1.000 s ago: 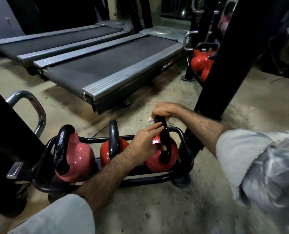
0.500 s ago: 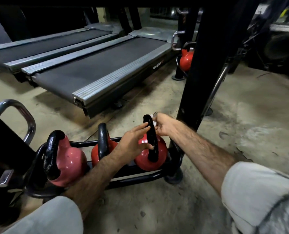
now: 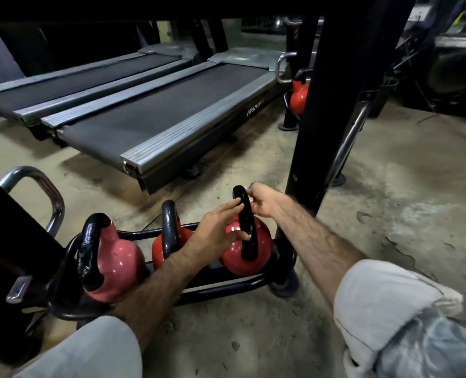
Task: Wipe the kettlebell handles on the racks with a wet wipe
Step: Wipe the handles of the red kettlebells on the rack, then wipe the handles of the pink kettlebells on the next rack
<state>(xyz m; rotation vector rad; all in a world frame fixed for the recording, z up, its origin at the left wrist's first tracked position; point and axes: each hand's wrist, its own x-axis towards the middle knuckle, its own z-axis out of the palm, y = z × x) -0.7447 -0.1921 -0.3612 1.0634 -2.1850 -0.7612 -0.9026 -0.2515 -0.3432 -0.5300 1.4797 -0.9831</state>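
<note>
Holding one black handle (image 3: pixel 246 214), left hand (image 3: pixel 218 230) fingers spread, right hand (image 3: pixel 261 200) pinching a wipe (image 3: pixel 249 186); three kettlebells racked.

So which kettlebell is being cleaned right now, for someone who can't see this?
Find the low black rack on the floor in front of the treadmill. It holds three red kettlebells; take the rightmost kettlebell, beside the black post. It alone has both hands on its black handle: left hand, right hand.
</note>
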